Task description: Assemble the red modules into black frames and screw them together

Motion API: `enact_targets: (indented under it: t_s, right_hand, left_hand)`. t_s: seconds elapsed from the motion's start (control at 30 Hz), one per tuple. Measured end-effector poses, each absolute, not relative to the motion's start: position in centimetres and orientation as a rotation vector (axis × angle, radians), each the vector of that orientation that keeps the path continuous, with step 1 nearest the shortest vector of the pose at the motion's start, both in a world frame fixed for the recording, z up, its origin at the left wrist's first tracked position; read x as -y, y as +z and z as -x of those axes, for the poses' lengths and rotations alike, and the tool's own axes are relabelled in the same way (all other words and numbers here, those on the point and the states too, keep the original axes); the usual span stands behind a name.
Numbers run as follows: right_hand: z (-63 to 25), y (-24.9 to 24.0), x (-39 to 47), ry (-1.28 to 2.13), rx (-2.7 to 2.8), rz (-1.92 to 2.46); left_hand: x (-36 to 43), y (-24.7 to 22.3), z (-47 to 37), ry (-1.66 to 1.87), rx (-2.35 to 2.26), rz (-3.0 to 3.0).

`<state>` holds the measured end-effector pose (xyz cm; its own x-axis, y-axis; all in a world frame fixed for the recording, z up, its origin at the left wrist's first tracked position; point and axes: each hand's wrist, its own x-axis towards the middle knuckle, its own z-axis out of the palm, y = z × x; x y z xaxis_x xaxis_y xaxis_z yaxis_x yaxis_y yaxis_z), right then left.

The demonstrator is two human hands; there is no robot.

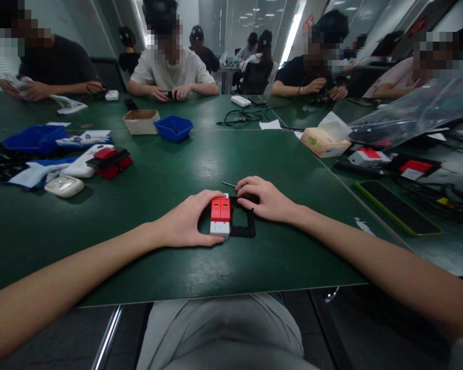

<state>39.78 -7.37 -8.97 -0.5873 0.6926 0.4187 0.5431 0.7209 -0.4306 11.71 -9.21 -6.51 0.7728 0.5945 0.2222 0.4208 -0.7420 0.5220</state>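
My left hand (189, 220) is curved around a red and white two-part module (220, 215), which looks like a surge protector. Its thumb is at the near end and its fingers are at the far end. Directly right of the module, touching or very close to it, lies a black plastic frame (250, 230) with an open middle. My right hand (264, 198) has its thumb and fingers bent around the frame's far right part. A thin metal rod (228, 184) points left from the right fingertips; I cannot tell whether they hold it.
On the left are a blue tray (36, 139), a red and black module (110, 162) and a white oval case (64, 186). Further back stand a cardboard box (141, 122) and a blue bin (173, 127). A tissue box (324, 143), a green-edged black tray (399, 207) and cables lie right. Several people sit opposite.
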Motion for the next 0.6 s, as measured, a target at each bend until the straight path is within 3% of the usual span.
enact_targets:
  t_s: [0.4,0.6]
  right_hand:
    - [-39.76,-8.82,7.46,0.308,2.319,0.955]
    - [-39.83,-8.76,7.74,0.240,2.265,0.980]
  left_hand:
    - [8.76,-6.66,-11.77,0.492,-0.871,-2.462]
    - [9.09,-6.54,-11.72,0.646,-0.879,-2.466]
